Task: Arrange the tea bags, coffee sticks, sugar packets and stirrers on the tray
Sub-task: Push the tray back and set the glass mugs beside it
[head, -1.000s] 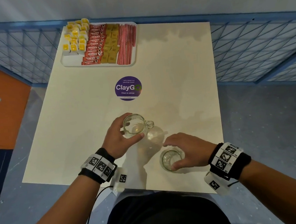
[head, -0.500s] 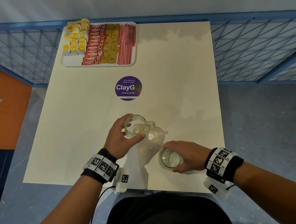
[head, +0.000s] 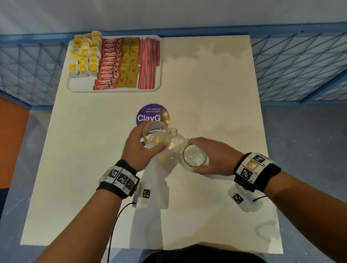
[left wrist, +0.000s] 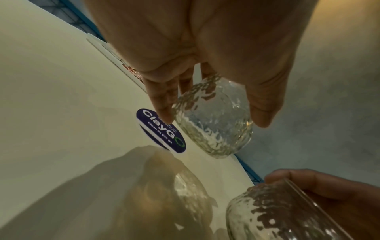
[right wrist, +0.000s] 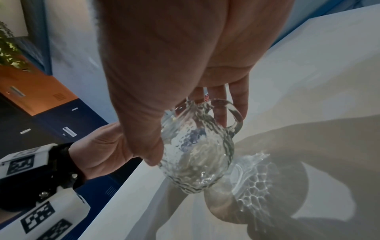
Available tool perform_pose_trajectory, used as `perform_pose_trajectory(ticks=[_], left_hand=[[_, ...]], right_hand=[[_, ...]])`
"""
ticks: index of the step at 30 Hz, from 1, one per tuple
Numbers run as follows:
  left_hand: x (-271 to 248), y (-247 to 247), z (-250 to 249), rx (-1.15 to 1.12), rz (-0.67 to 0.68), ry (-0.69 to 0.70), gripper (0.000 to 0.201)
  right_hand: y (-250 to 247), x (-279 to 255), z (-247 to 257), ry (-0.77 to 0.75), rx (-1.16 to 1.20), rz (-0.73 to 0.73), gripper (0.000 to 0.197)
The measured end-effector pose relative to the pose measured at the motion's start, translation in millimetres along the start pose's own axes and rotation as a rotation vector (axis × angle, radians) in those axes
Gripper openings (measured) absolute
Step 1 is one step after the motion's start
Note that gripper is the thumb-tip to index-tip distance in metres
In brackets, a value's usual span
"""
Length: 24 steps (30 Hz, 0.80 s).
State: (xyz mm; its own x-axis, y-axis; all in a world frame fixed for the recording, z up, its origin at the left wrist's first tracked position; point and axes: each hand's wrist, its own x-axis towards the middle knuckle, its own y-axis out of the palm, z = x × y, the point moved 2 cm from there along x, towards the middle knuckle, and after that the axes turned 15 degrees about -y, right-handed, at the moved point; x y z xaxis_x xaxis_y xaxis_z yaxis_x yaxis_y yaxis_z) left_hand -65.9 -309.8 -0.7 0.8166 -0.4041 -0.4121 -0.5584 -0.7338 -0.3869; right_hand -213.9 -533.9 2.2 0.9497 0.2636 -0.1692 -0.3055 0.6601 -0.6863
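Gripping glass mugs, both hands.

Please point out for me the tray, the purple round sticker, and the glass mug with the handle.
tray point(head: 79, 85): head view, bare near-left corner.
purple sticker point(head: 150, 114): head view, upper middle of its face.
glass mug point(head: 173, 132): head view, its handle.

Lifted the glass mug off the table with the left hand and carried it toward 12 o'clock, so that in the head view its rim now overlaps the 6 o'clock edge of the purple sticker. Shifted the right hand from on top of the second glass to a grip round its side, raised it clear of the table too, tilted, and brought it toward 11 o'clock, nearer the mug.
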Motion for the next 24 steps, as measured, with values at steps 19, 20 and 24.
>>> perform_pose_trajectory(ticks=[19, 20, 24], left_hand=[[139.6, -1.8, -23.8, 0.151, 0.003, 0.035, 0.062], [141.5, -1.6, -24.2, 0.162, 0.0, 0.046, 0.06], [147.7, -1.3, -21.1, 0.19, 0.002, 0.061, 0.067]], right_hand=[[-58.1, 105.8, -46.9, 0.092, 0.004, -0.14, 0.075], [-59.2, 107.8, -48.3, 0.095, 0.01, -0.144, 0.074], [-60.0, 111.2, -51.0, 0.102, 0.029, -0.138, 0.075]])
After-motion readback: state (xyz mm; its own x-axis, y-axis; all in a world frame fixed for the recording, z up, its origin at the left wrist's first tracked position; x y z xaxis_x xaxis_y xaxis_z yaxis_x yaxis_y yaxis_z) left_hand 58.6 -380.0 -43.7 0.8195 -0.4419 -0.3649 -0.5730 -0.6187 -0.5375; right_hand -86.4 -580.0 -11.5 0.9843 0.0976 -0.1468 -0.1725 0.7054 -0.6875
